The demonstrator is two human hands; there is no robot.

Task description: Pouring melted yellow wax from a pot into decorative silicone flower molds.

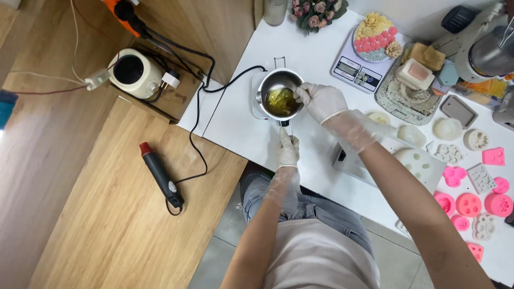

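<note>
Left hand (287, 151): fingers clamped on handle of metal pot (279, 93); hold firm. Right hand (320, 100): fingers curled at rim over yellow melt (280, 101); whether gripping, cannot tell. Keep pot level on white counter (241, 123).

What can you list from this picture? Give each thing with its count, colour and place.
pot: one, steel, yellow liquid inside, on white table
scale: one, white, table's far side
plate of flowers: one, pink and yellow, on scale
pink moulds: several, table's right end
white moulds: several, beside the pink ones
heat gun: one, black with red tip, wooden top
bouquet: one, dusty pink, far edge
left hand: gloved, on pot handle
right hand: gloved, at pot rim
</note>
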